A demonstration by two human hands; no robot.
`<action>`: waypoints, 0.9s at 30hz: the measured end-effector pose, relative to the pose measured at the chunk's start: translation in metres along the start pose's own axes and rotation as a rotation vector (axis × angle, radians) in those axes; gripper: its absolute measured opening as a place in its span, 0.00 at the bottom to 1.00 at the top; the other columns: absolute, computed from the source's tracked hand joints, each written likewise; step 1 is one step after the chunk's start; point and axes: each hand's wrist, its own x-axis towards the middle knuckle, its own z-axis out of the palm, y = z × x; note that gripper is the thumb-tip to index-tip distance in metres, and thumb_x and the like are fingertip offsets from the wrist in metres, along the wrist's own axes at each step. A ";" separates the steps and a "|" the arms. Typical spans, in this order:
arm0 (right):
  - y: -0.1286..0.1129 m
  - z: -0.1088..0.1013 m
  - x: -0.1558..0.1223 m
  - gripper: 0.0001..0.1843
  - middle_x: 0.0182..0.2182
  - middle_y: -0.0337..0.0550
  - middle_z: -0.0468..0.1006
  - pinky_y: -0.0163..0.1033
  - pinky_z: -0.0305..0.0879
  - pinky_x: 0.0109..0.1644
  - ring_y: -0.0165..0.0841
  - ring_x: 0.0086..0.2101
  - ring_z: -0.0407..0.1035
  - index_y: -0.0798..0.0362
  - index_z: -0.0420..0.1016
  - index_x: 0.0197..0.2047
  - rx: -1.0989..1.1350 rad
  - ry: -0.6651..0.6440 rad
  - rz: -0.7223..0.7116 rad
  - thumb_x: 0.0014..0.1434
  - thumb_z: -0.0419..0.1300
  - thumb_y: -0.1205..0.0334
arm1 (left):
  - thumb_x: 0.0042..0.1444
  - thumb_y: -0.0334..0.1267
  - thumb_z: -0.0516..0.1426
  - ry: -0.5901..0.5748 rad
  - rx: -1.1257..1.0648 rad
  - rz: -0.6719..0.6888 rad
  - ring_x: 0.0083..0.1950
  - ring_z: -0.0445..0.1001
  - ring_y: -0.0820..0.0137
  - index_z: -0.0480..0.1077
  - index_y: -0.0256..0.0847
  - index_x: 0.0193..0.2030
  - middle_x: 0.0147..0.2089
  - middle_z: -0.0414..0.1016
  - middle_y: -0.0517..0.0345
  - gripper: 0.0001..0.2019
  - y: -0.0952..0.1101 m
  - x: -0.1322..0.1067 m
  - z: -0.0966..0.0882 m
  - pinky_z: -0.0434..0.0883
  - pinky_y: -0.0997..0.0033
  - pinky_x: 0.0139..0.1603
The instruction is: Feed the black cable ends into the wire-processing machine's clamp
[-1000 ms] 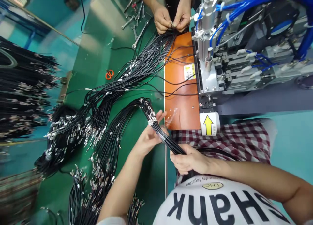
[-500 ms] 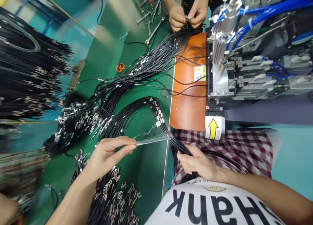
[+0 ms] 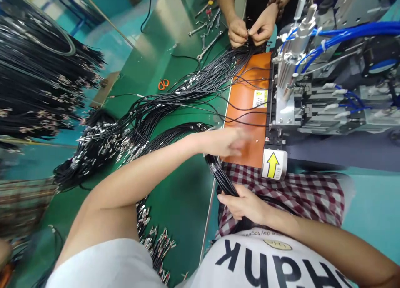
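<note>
My right hand (image 3: 246,206) is wrapped round a bundle of black cables (image 3: 224,180) at the table's near edge. Just above that grip, a shiny clear band that looks like tape or film (image 3: 215,168) goes round the bundle. My left hand (image 3: 226,142) is over the orange plate (image 3: 246,148) and the upper part of the bundle, its fingers smeared by motion. Whether it holds anything cannot be made out. From under my left wrist the bundle curves left across the green table (image 3: 184,188).
A co-worker's hands (image 3: 250,33) hold cable ends at the back. Near them lie wrenches (image 3: 210,45) and orange-handled scissors (image 3: 163,84). A machine (image 3: 287,100) with blue hoses stands right. More cables (image 3: 193,83) spread over the table; others hang at left (image 3: 40,71).
My left hand has moved right, from pinching a stretched clear strip left of the bundle to over the orange plate. The stretched strip no longer shows. My right hand keeps its grip.
</note>
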 end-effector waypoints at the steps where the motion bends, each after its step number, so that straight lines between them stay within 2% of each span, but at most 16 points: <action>1: 0.000 -0.003 -0.001 0.23 0.16 0.22 0.51 0.30 0.47 0.21 0.21 0.17 0.43 0.49 0.57 0.34 0.018 0.006 -0.002 0.60 0.64 0.44 | 0.56 0.36 0.63 0.110 -0.037 -0.002 0.37 0.77 0.72 0.74 0.40 0.55 0.50 0.80 0.51 0.18 -0.001 -0.004 0.000 0.73 0.73 0.40; 3: 0.000 -0.009 -0.002 0.23 0.16 0.22 0.51 0.30 0.48 0.21 0.21 0.17 0.44 0.49 0.57 0.34 0.037 0.003 -0.004 0.60 0.65 0.44 | 0.62 0.39 0.58 0.296 -0.054 -0.056 0.39 0.75 0.71 0.71 0.40 0.58 0.51 0.78 0.49 0.18 -0.002 -0.024 -0.004 0.72 0.71 0.42; 5: -0.001 -0.013 -0.002 0.23 0.16 0.21 0.51 0.29 0.48 0.21 0.21 0.17 0.44 0.49 0.57 0.34 0.051 -0.010 -0.002 0.60 0.65 0.44 | 0.64 0.40 0.57 0.346 0.042 -0.157 0.39 0.74 0.70 0.74 0.39 0.52 0.46 0.78 0.51 0.13 -0.002 -0.049 -0.007 0.71 0.70 0.41; 8: -0.004 -0.013 0.000 0.23 0.15 0.21 0.51 0.29 0.48 0.21 0.21 0.17 0.44 0.49 0.58 0.34 0.062 -0.019 0.003 0.59 0.65 0.44 | 0.67 0.43 0.54 0.230 0.184 -0.223 0.46 0.74 0.65 0.76 0.40 0.49 0.45 0.77 0.51 0.13 0.005 -0.075 -0.004 0.69 0.63 0.51; 10: -0.005 -0.012 0.000 0.23 0.15 0.21 0.51 0.29 0.48 0.21 0.21 0.17 0.44 0.50 0.58 0.34 0.066 -0.013 0.012 0.59 0.65 0.44 | 0.65 0.50 0.56 0.121 0.289 -0.228 0.53 0.73 0.59 0.77 0.41 0.50 0.47 0.77 0.49 0.17 0.010 -0.079 0.001 0.63 0.52 0.62; 12: -0.005 -0.011 0.001 0.23 0.16 0.22 0.51 0.30 0.48 0.21 0.21 0.17 0.44 0.50 0.58 0.34 0.068 0.002 0.012 0.59 0.65 0.44 | 0.59 0.56 0.60 0.008 0.343 -0.200 0.57 0.72 0.55 0.77 0.43 0.52 0.49 0.77 0.49 0.22 0.013 -0.078 0.006 0.55 0.44 0.68; 14: -0.004 -0.011 0.001 0.24 0.16 0.22 0.51 0.30 0.48 0.21 0.21 0.17 0.44 0.50 0.57 0.33 0.067 0.022 0.003 0.60 0.65 0.43 | 0.57 0.55 0.63 -0.051 0.312 -0.145 0.59 0.71 0.55 0.77 0.46 0.53 0.51 0.76 0.49 0.22 0.013 -0.075 0.009 0.54 0.44 0.70; 15: -0.003 -0.012 0.001 0.24 0.16 0.22 0.51 0.30 0.48 0.21 0.21 0.17 0.44 0.50 0.57 0.33 0.067 0.033 -0.001 0.60 0.65 0.43 | 0.58 0.52 0.63 -0.048 0.281 -0.120 0.60 0.70 0.56 0.78 0.49 0.53 0.52 0.76 0.50 0.18 0.012 -0.074 0.010 0.56 0.46 0.69; 17: -0.001 -0.013 0.001 0.23 0.16 0.22 0.51 0.30 0.49 0.21 0.21 0.17 0.45 0.50 0.58 0.34 0.070 0.045 -0.006 0.60 0.65 0.43 | 0.62 0.44 0.61 0.038 0.199 -0.094 0.60 0.70 0.58 0.80 0.52 0.48 0.52 0.76 0.51 0.10 0.009 -0.076 0.013 0.61 0.51 0.66; 19: 0.000 -0.015 0.001 0.23 0.16 0.22 0.52 0.30 0.50 0.21 0.21 0.17 0.45 0.50 0.58 0.35 0.076 0.045 -0.015 0.59 0.65 0.43 | 0.63 0.40 0.59 0.207 0.040 -0.110 0.57 0.72 0.60 0.81 0.49 0.43 0.49 0.78 0.52 0.08 0.006 -0.086 0.015 0.66 0.54 0.62; 21: 0.000 -0.018 0.000 0.23 0.16 0.22 0.52 0.30 0.51 0.22 0.21 0.17 0.45 0.50 0.58 0.35 0.081 0.048 -0.026 0.59 0.66 0.43 | 0.63 0.40 0.60 0.403 -0.236 -0.196 0.52 0.76 0.61 0.80 0.45 0.42 0.43 0.80 0.51 0.07 0.000 -0.107 0.014 0.71 0.55 0.57; 23: -0.002 -0.020 -0.001 0.23 0.16 0.22 0.52 0.30 0.50 0.22 0.21 0.17 0.45 0.50 0.58 0.34 0.087 0.052 -0.028 0.60 0.65 0.44 | 0.64 0.42 0.59 0.558 -0.568 -0.346 0.43 0.79 0.62 0.77 0.43 0.42 0.33 0.78 0.54 0.08 -0.010 -0.141 0.009 0.75 0.56 0.51; 24: -0.003 -0.021 -0.002 0.23 0.16 0.22 0.52 0.30 0.50 0.22 0.21 0.17 0.44 0.50 0.58 0.34 0.088 0.053 -0.025 0.60 0.65 0.44 | 0.64 0.43 0.58 0.581 -0.711 -0.414 0.35 0.78 0.65 0.76 0.44 0.43 0.25 0.73 0.60 0.07 -0.018 -0.162 0.006 0.76 0.56 0.47; 25: -0.004 -0.022 -0.002 0.23 0.16 0.21 0.51 0.30 0.49 0.22 0.21 0.17 0.44 0.50 0.58 0.34 0.089 0.053 -0.018 0.60 0.65 0.43 | 0.63 0.43 0.59 0.598 -0.762 -0.516 0.26 0.73 0.71 0.75 0.45 0.44 0.21 0.66 0.66 0.07 -0.027 -0.184 0.002 0.76 0.54 0.47; 26: -0.005 -0.022 -0.003 0.23 0.15 0.21 0.51 0.30 0.49 0.22 0.21 0.17 0.43 0.50 0.57 0.34 0.090 0.053 -0.011 0.60 0.65 0.43 | 0.63 0.43 0.60 0.634 -0.709 -0.613 0.21 0.66 0.76 0.75 0.44 0.44 0.20 0.63 0.69 0.08 -0.036 -0.207 0.000 0.76 0.56 0.46; 27: -0.005 -0.023 -0.003 0.23 0.15 0.21 0.51 0.30 0.49 0.22 0.21 0.17 0.43 0.50 0.57 0.34 0.092 0.058 -0.007 0.60 0.65 0.43 | 0.63 0.45 0.60 0.699 -0.554 -0.699 0.21 0.63 0.77 0.76 0.44 0.44 0.19 0.62 0.69 0.10 -0.044 -0.228 -0.002 0.75 0.60 0.41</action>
